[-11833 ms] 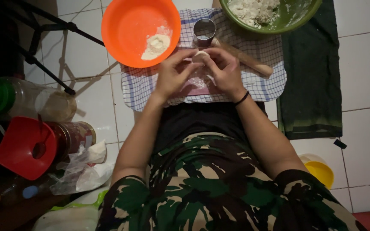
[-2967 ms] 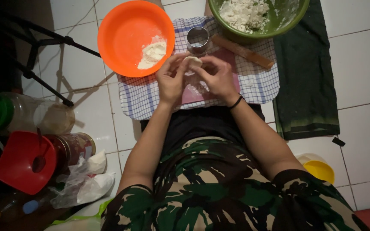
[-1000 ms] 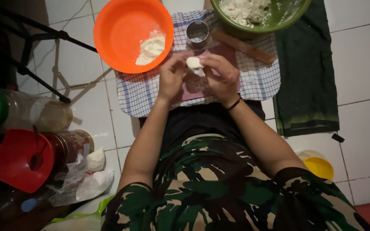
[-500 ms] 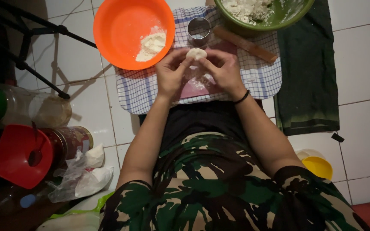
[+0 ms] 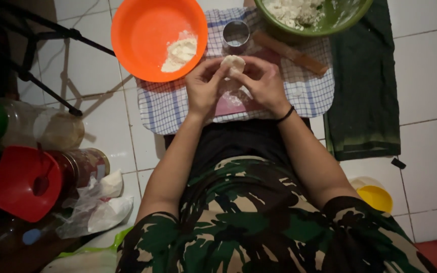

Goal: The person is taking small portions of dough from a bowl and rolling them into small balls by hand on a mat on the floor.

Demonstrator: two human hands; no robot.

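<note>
Where the two hands meet above the middle of the blue-and-white checked cloth (image 5: pixel 173 108), a small pale round of soft dough (image 5: pixel 233 64) sits pinched between their fingertips, lifted just clear of the pink board (image 5: pixel 228 104) beneath. The left hand (image 5: pixel 203 90) curls round it from one side and the right hand (image 5: pixel 263 83), with a black band (image 5: pixel 285 115) at its wrist, closes on it from the other, so both are narrowed onto the dough and neither is free. It looks light and very soft, likely to dent or tear under a hard pinch and a little tacky (the floury look of the surface suggests dusting keeps it from sticking), so the edges, held with fingertips, seem the safest place to take it, with the belly supported from below.

Near the left hand stands a round orange plastic bowl (image 5: pixel 142 35) with a small heap of white flour (image 5: pixel 180 50); just beyond the dough is a small round metal cup (image 5: pixel 236 34), and beside it a wooden rolling pin (image 5: pixel 292 53) lies aslant below a green bowl (image 5: pixel 347 15) of crumbly white filling. All rests on a white tiled floor (image 5: pixel 426 71), dimly lit, with a dark green cloth (image 5: pixel 362 91) to the right, jars and a red lid (image 5: pixel 18 182) crowded at the left, and a small yellow cup (image 5: pixel 376 197) near the knee.
</note>
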